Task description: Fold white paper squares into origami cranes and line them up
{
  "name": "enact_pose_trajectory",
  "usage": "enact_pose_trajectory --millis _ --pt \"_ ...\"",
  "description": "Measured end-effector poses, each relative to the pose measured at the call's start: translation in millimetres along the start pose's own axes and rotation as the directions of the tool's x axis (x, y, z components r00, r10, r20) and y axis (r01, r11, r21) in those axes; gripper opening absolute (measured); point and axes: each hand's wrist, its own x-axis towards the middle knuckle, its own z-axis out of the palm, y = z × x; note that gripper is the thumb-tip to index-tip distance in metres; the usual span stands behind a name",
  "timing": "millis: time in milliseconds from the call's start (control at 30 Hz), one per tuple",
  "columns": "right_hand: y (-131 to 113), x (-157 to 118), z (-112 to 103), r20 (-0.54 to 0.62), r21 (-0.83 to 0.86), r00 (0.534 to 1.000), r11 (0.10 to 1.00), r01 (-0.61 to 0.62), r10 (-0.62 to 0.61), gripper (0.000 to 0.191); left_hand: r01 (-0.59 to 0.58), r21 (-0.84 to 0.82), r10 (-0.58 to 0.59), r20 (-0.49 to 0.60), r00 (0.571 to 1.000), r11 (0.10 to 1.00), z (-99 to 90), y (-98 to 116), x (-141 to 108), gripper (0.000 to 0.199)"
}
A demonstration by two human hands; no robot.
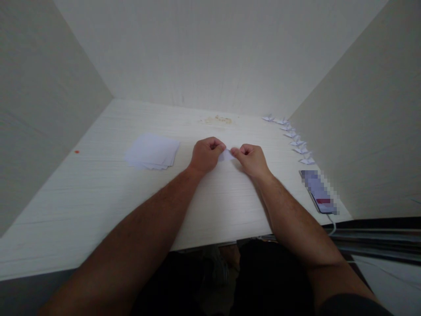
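Between my hands is a small piece of folded white paper (226, 155), low over the middle of the table. My left hand (208, 154) pinches its left side between thumb and forefinger. On the other side, the thumb and forefinger of my right hand (250, 159) are closed on the paper's right edge. The fingers cover part of the paper, so its exact folds are hard to make out. A stack of white paper sheets (153, 150) lies to the left of my left hand, its edges unevenly fanned.
Several folded white paper cranes (296, 142) stand in a row along the right wall. Nearer me lies a phone (317, 192) with a cable (333, 227) running off the table edge. Walls enclose the table (217, 210) at back and sides. A small orange spot (76, 152) is at left.
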Motion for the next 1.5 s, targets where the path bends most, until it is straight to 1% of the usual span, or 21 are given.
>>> enact_pose_trajectory --millis 67,133,167,233,367,500,600,700,767,800,867,967,1067,1167,1300,1400,1500 --pt "1.9 0.0 0.6 0.024 -0.001 0.998 0.998 0.061 -0.061 0.037 -0.032 0.02 0.031 0.049 0.998 0.999 0.9 0.6 -0.8 0.015" --pt "1.7 -1.0 1.2 0.088 0.002 0.992 0.996 0.094 -0.094 0.032 -0.059 0.055 0.055 0.081 0.995 0.997 2.2 1.7 -2.2 0.014" --pt "1.0 -1.8 1.3 0.113 -0.005 0.988 0.994 0.107 -0.105 0.031 -0.067 0.073 0.061 0.085 0.995 0.995 2.8 2.2 -2.8 0.014" --pt "-1.0 -3.6 1.6 0.12 -0.034 0.985 0.991 0.127 -0.122 0.033 -0.071 0.104 0.063 0.073 0.995 0.992 3.8 2.7 -3.7 0.015" --pt "-3.8 -6.4 3.0 0.081 -0.098 0.986 0.984 0.151 -0.143 0.044 -0.054 0.116 0.052 0.019 0.998 0.992 4.3 0.5 -2.9 0.015" --pt "-3.3 -5.8 3.8 0.047 -0.075 0.993 0.991 0.114 -0.11 0.053 -0.022 0.046 0.023 -0.023 0.999 0.999 1.8 -2.3 -0.8 0.014" --pt "-1.2 -3.6 3.0 0.002 -0.042 0.995 0.994 0.096 -0.096 0.05 0.005 -0.013 -0.005 -0.036 0.999 1.0 -1.3 -1.3 0.5 0.014" --pt "1.1 -1.9 2.4 0.017 -0.036 0.996 0.995 0.089 -0.089 0.042 0.022 -0.053 -0.025 -0.044 0.999 0.998 -3.0 1.3 1.0 0.013" --pt "1.6 -1.5 2.5 0.028 -0.045 0.997 0.996 0.076 -0.075 0.041 0.033 -0.07 -0.036 -0.047 0.998 0.997 -2.7 2.4 0.9 0.013" --pt "1.3 -1.5 2.6 0.014 -0.043 0.998 0.997 0.068 -0.067 0.041 0.04 -0.081 -0.044 -0.049 0.998 0.996 -2.3 2.5 0.7 0.013" --pt "0.3 -1.3 2.9 -0.044 -0.006 0.998 0.999 0.047 -0.047 0.04 0.068 -0.12 -0.073 -0.039 0.997 0.99 -1.3 2.0 0.1 0.014" --pt "-0.9 -0.8 3.2 -0.112 0.114 0.994 0.993 0.028 -0.015 0.044 0.111 -0.208 -0.11 0.016 0.994 0.972 -0.7 0.7 -1.1 0.015" --pt "-0.2 -0.4 3.7 -0.128 0.226 0.992 0.974 0.034 -0.005 0.051 0.097 -0.223 -0.083 0.072 0.994 0.97 -1.7 0.5 -2.1 0.015" --pt "-0.2 -1.0 5.0 -0.092 0.336 0.996 0.941 0.026 0.005 0.052 0.089 -0.255 -0.07 0.083 0.994 0.963 -2.5 0.2 -1.5 0.015" --pt "-2.6 -2.5 8.5 0.054 0.499 0.998 0.866 0.007 -0.039 0.042 0.174 -0.438 -0.153 0.082 0.985 0.882 -2.5 -1.2 1.7 0.013" --pt "-2.0 -2.6 12.2 0.145 0.536 0.987 0.844 -0.02 -0.069 0.043 0.201 -0.52 -0.19 0.075 0.979 0.83 -2.6 -1.1 3.3 0.011" --pt "0.7 -1.7 15.3 0.168 0.524 0.983 0.851 -0.023 -0.077 0.038 0.204 -0.528 -0.195 0.074 0.978 0.824 -2.3 -0.7 3.2 0.012"
